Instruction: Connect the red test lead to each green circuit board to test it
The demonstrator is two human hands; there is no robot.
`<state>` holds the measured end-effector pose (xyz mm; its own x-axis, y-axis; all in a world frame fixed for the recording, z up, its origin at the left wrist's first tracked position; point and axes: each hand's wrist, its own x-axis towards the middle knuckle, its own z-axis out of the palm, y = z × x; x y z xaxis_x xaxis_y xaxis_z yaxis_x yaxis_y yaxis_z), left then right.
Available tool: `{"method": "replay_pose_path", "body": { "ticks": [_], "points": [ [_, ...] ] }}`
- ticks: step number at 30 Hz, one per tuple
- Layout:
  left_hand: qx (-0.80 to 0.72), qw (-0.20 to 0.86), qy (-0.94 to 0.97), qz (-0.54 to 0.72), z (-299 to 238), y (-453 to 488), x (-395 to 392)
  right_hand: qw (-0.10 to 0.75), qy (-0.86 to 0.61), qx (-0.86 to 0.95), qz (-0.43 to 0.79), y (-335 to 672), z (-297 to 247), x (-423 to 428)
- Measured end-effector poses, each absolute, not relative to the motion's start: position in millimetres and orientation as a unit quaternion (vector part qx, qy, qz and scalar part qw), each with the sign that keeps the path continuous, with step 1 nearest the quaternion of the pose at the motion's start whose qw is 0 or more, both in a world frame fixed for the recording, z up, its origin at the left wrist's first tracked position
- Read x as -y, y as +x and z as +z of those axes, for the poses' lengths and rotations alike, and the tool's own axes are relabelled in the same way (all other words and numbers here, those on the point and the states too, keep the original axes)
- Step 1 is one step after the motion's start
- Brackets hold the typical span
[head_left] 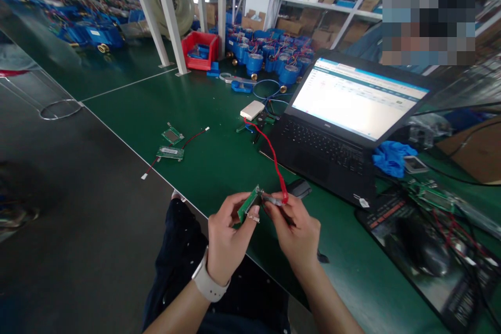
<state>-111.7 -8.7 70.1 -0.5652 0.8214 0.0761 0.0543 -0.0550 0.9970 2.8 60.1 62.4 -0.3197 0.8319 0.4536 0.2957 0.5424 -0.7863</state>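
Note:
In front of the bench edge, my left hand (230, 235) grips a small green circuit board (249, 204) between thumb and fingers, tilted up on its side. My right hand (295, 229) pinches the grey tip of a red cable (275, 156) right beside the board's edge; whether metal touches metal is too small to tell. That cable runs back to a white box (252, 110) near the laptop. Off to the left lie a second circuit board (170, 153) with red-and-black leads and a smaller board (173, 134) behind it.
A laptop (332, 130) stands open to the right, with a mouse (420, 245) on a mouse pad and tangled wires beyond. Several blue meter bodies (256, 62) and a red bin (200, 51) sit at the back. Another person is behind the laptop.

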Motion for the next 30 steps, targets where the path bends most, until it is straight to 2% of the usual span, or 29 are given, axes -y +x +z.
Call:
{"method": "replay_pose_path", "body": {
  "ticks": [30],
  "points": [
    [-0.617, 0.314, 0.346, 0.633, 65.6, -115.3, 10.5, 0.435, -0.363, 0.752, 0.337, 2.7, 59.3, -62.1]
  ]
}}
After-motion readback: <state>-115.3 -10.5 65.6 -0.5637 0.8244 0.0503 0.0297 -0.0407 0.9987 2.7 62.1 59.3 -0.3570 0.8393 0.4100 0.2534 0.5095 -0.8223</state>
